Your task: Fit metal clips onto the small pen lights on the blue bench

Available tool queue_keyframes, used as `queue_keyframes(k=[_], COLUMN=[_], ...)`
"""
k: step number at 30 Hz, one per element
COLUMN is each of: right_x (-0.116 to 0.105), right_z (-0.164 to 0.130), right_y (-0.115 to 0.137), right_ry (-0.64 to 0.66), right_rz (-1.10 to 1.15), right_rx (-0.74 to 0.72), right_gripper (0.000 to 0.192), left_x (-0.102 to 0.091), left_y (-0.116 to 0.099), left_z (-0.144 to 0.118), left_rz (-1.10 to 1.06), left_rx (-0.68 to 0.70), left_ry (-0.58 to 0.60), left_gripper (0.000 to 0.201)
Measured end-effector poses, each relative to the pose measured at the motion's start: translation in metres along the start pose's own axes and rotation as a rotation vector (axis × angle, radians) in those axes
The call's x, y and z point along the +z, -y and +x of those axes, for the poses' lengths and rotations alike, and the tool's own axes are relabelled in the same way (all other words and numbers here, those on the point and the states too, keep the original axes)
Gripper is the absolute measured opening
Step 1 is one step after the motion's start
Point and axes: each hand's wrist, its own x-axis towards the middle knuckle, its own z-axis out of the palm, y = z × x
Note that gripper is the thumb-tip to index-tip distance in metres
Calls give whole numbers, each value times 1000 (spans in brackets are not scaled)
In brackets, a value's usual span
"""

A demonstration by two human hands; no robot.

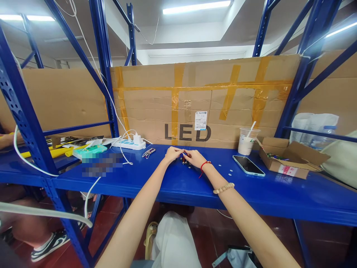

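Both arms reach forward over the blue shelf top (178, 184). My left hand (173, 153) and my right hand (195, 158) meet at the fingertips, closed in a pinch. Whatever they hold between them is too small to name. Just below the fingers lies a small heap of dark and shiny little parts (184, 161), partly covered by my right hand. A red cord bracelet and a beaded bracelet (224, 188) are on my right arm. Several small white round pieces (230, 172) are scattered to the right of that hand.
A phone (248, 165), a plastic cup with a straw (245, 143) and an open cardboard box (287, 156) stand at right. Left are a small metal tool (148, 153), a white power strip (128, 143) with cables and a green packet (92, 152). Cardboard (147, 108) walls the back.
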Motion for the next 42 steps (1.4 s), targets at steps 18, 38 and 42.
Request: queue_keyframes(k=[18,38,42], right_x=[-4,3,5], right_z=[-5,2,3], right_y=[5,-6,-13], right_ry=[166,-131,-218], right_rz=[-316,-69,24], right_rx=[-27,93,152], right_gripper=[28,33,38], left_x=[1,6,7], left_y=[-16,-7,-3], left_z=[-16,-5,-2], left_rz=[605,99,14], left_rx=[77,103,129], left_ry=[67,-54,13], left_gripper=[33,35,32])
